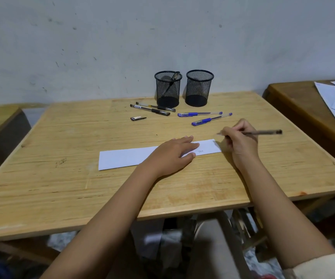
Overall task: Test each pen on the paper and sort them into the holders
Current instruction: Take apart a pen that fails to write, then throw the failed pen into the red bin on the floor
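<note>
While the right hand pinches a dark pen just past the paper's 3 o'clock end, tip off the sheet, the left hand lies flat on it, fingers together. Risk I see: there's already a scribble right beside those fingers, so a new stroke could overlap it or smear. Four pens and a cap wait at 12 o'clock by two holders; the left holder has one pen in, so dropping this one into the wrong cup is easy.
</note>
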{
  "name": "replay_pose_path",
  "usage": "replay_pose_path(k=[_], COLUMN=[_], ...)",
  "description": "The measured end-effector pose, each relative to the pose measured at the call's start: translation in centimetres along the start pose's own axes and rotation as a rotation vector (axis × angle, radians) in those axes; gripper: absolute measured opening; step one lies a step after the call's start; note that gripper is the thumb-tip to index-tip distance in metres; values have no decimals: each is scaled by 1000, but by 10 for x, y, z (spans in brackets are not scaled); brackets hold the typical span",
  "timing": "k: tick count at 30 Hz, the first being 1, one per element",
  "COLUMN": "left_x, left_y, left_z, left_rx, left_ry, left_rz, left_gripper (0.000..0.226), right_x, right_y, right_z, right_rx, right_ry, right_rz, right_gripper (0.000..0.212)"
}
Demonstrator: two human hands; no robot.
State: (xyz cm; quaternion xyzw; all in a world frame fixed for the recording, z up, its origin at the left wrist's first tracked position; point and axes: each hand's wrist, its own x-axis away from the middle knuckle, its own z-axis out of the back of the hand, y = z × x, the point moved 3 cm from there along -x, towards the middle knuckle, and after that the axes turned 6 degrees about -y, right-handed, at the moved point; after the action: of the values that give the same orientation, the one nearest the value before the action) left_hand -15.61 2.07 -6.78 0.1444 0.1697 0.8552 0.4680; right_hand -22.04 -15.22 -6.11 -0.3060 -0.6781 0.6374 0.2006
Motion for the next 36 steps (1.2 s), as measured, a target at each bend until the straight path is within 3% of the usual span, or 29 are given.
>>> replay_pose_path(k=[6, 11, 15, 20, 24, 31, 36], left_x=[-3, -2, -5, -1, -5, -19, -21], left_y=[5, -14, -63, -120, -135, -140, -137], left_z=[17, 63, 96, 97, 85, 88, 89], left_rx=[79, 230, 163, 108, -2, -86, -14], left_ry=[20, 215, 358, 282, 186, 281, 320], left_rz=[-6, 37, 225, 496, 473, 421, 398], left_gripper=[43, 39, 34, 38, 31, 17, 13], right_x=[-4, -23, -35, -46, -53, -62, -57], right_y=[-18, -39, -48, -49, -46, -41, -41], right_z=[-9, -20, -35, -57, -70, -85, -89], right_rx=[-245, -326, -341, -336, -311, -323, -295], right_ry=[-121, -204, -243, -305, -348, -360, -403], right_rz=[-3, 5, -21, -75, -90, -122, -126], right_gripper=[14, 11, 9, 8, 7, 6, 4])
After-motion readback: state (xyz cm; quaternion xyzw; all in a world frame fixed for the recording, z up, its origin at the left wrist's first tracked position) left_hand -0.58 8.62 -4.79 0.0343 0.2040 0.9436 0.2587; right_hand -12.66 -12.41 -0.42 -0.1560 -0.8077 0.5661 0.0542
